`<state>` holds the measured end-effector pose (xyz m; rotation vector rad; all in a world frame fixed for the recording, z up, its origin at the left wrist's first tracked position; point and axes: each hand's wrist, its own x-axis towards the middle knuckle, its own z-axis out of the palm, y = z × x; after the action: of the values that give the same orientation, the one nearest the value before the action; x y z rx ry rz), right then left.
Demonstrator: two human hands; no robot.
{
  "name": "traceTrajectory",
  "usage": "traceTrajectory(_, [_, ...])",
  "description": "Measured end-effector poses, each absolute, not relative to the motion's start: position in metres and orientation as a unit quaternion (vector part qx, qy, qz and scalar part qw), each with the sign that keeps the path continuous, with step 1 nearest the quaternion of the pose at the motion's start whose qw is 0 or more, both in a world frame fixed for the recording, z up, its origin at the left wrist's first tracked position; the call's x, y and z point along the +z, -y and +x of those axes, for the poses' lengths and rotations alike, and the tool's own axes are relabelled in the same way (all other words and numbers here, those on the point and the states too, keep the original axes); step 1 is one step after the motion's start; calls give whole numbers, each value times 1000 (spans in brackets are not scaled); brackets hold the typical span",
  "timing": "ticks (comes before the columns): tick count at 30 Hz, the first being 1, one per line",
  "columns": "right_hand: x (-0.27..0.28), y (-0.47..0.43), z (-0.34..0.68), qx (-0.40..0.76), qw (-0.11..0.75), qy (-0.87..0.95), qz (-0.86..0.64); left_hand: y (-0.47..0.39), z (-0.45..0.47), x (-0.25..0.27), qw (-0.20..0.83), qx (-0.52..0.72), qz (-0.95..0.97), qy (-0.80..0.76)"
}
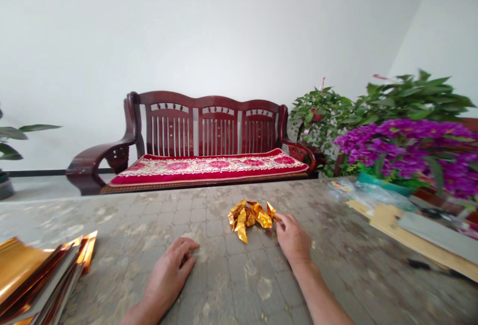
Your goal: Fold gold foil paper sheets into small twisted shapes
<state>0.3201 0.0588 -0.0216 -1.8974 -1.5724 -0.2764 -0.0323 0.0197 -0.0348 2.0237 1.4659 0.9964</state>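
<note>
Folded gold foil piece (249, 217) looked light, crinkly, easily crushed. Right hand (294, 238) fingers pinched its right tip, prob. best hold. Left hand (169, 274) lay flat on bench (231, 285), fingers loosely together, holding nothing.

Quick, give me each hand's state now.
Left hand: empty, resting loosely curled on the table.
Right hand: fingertips pinching the folded gold foil.

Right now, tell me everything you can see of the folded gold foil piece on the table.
The gold foil piece is shiny, metallic-looking paper, creased and folded into a crumpled, pointed shape. It lies on the patterned table near the far middle. The right hand touches its right tip with the fingertips; the left hand rests flat, apart from it.
</note>
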Motion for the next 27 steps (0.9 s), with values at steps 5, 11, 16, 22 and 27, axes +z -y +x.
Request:
traceTrajectory(5, [-23,-59,321,-115,320,610,-716,-20,-32,-35,222,348,742,-528])
traceTrajectory(11, [-24,-59,321,-122,312,631,-700,-20,-32,-34,222,336,747,-529])
traceTrajectory(16, [-24,-61,322,-117,316,629,-701,-19,-31,-31,222,329,751,-528])
traceTrajectory(22, [-24,-63,322,-98,319,621,-709,-19,-31,-29,218,321,752,-533])
traceTrajectory(27, [-22,-62,320,-91,315,604,-726,-19,-31,-29,218,327,753,-528])
